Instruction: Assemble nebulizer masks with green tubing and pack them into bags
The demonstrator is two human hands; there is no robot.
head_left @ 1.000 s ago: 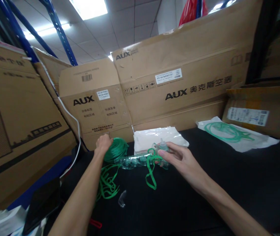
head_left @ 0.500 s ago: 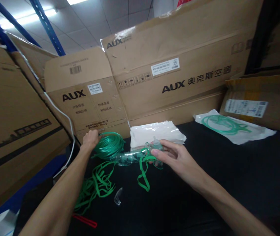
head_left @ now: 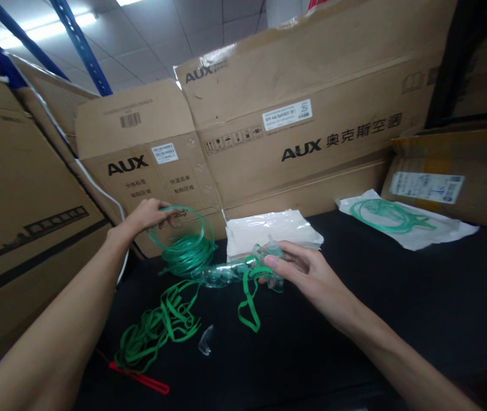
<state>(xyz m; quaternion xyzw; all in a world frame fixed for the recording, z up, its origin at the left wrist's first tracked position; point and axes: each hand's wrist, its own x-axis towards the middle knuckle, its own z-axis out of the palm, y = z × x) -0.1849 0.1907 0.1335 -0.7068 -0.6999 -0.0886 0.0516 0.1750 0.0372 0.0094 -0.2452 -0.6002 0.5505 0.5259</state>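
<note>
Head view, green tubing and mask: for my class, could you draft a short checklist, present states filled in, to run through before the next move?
1. Left hand has a grip on the raised loop: ok, fingers at its top.
2. Raised loop separate from the tubing coil: cannot tell, they overlap in view.
3. Right hand has a grip on the mask: ok, between thumb and fingers.
4. Mask's green strap apart from the strap pile: ok, a gap shows.
5. Red strip clear of the strap pile: not ok, the pile's near end overlaps it.
</note>
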